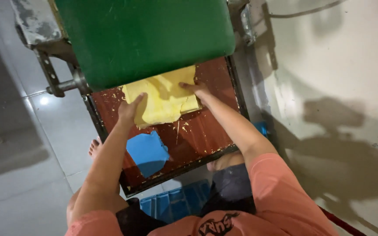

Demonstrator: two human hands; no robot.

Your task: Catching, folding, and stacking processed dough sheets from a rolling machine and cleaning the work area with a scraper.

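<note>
Head view: yellow sheet [165,98], soft and folded, lying on the dark red tray [206,131] with its far edge under the green cover [145,39]. Left hand [130,109] flat and open on the sheet's near-left edge; right hand [196,89] pressed on its right side, fingers spread, apparently not gripping. Blue piece [147,150] on the tray, nearer the body, apart from both hands.

One head-worn view looks steeply down — close over the red tray [206,131] of a green-hooded machine [145,39].
</note>
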